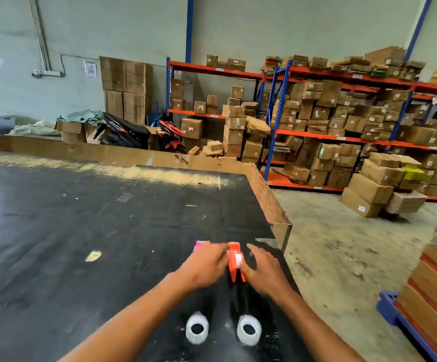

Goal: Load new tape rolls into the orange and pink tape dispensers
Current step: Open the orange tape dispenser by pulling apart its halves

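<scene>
An orange tape dispenser [235, 262] stands on the black table [81, 218] near its right edge, with a white core showing in it. My left hand [204, 265] rests against its left side and my right hand [264, 270] against its right side, so both hands grip it. The pink tape dispenser [201, 245] sits just behind my left hand, mostly hidden. Two white tape rolls lie flat near the table's front edge, one on the left [197, 331] and one on the right [248, 330], between my forearms.
A cardboard rim [269, 202] lines the table's far and right edges. A scrap of yellowish paper [93, 256] lies on the table to the left. Shelves of cardboard boxes [342, 121] fill the background, and a pallet stack [431, 296] stands at the right.
</scene>
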`<state>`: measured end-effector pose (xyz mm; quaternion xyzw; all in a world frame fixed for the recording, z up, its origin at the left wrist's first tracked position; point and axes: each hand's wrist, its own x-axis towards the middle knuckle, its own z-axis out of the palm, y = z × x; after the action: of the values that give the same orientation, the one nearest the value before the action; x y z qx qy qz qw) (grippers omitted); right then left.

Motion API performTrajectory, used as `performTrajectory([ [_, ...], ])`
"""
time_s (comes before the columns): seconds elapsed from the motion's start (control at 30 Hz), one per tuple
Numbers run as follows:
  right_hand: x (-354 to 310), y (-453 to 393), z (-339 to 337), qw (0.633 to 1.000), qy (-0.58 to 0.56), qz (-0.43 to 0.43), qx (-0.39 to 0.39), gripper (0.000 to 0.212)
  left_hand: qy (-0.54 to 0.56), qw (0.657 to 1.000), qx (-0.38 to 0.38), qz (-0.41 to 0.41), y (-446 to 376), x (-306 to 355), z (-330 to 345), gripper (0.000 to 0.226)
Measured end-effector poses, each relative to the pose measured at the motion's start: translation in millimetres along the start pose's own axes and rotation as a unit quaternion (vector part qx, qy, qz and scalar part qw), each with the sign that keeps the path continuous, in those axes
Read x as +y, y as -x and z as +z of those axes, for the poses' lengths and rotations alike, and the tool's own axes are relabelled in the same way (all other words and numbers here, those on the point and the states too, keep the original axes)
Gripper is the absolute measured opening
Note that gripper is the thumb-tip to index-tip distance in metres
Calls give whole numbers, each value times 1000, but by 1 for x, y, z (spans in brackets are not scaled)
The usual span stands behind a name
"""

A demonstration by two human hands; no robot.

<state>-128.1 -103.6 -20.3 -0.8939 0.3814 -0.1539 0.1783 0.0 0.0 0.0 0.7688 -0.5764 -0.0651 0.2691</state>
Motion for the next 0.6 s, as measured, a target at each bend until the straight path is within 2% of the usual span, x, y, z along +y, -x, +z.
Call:
performTrajectory([
  [0.07, 10, -1, 8, 998, -45, 21, -29, 38, 33, 998, -42, -28, -7, 1, 18, 26],
  [0.13, 16, -1, 14, 997, -37, 38, -57, 6, 73, 992, -58, -87, -12, 6, 31, 29],
  [0.2, 24, -5, 27, 997, -44, 43, -47, 32, 119, 982, -62, -136, -17, 7, 42, 31],
  [0.27, 26, -4, 28, 998, -52, 41, -2, 40, 169, 971, -45, -162, -20, 10, 49, 34],
  [0.33, 25, -3, 26, 996, -77, 41, 24, 40, 244, 950, -15, -194, -22, 14, 56, 39],
  [0.43, 23, 3, 21, 991, -115, -10, 65, 23, 405, 876, 24, -259, -26, 22, 58, 37],
  [0.47, 23, 4, 19, 990, -115, -38, 71, 17, 429, 864, 47, -260, -28, 25, 57, 35],
  [0.53, 22, 10, 17, 982, -168, -71, 55, 13, 405, 874, 111, -244, -29, 28, 57, 26],
  [0.6, 15, 13, 12, 952, -301, -51, 17, 15, 358, 898, 174, -190, -26, 26, 56, 19],
])
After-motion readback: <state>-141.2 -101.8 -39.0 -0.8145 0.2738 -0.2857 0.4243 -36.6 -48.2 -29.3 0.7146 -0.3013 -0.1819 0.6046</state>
